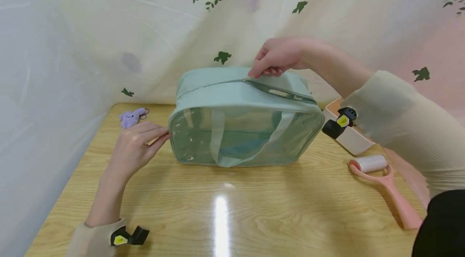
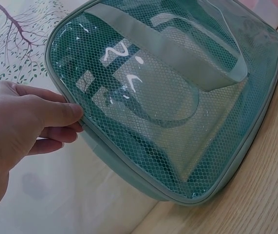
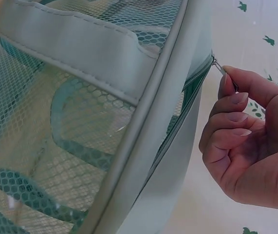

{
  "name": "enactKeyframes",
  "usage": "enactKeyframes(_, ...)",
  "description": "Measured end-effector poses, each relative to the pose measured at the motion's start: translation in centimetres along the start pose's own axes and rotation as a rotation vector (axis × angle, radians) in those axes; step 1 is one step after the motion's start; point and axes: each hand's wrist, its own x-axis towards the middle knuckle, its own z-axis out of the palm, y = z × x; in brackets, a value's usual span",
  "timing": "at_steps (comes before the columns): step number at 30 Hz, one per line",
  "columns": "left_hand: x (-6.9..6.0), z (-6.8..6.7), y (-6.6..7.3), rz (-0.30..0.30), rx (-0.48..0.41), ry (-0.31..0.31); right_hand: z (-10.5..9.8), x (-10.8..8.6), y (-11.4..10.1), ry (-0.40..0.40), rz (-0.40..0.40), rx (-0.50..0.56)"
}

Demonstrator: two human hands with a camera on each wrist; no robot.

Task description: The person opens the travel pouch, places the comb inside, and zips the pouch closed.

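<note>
A mint-green toiletry bag with a see-through mesh front and a strap handle stands upright on the table. My left hand pinches the piped edge at the bag's left side; in the left wrist view the thumb of that hand lies on the front of the edge. Above the bag, my right hand pinches the zipper pull between thumb and index finger. The zipper gapes to the right of the pull and lies closed to its left.
A purple plush keychain lies at the back left of the wooden table. To the right are a white bin and a pink-handled lint roller. A leaf-patterned cloth hangs behind.
</note>
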Motion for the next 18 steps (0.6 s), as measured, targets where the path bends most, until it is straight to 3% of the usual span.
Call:
enactKeyframes(13,-0.1,0.1,0.0,0.005,-0.005,0.009,-0.2,-0.8,2.0,0.004,-0.022,0.009)
enactKeyframes(18,-0.2,0.0,0.0,-0.017,0.013,-0.024,-0.2,-1.2,3.0,0.024,-0.020,0.022)
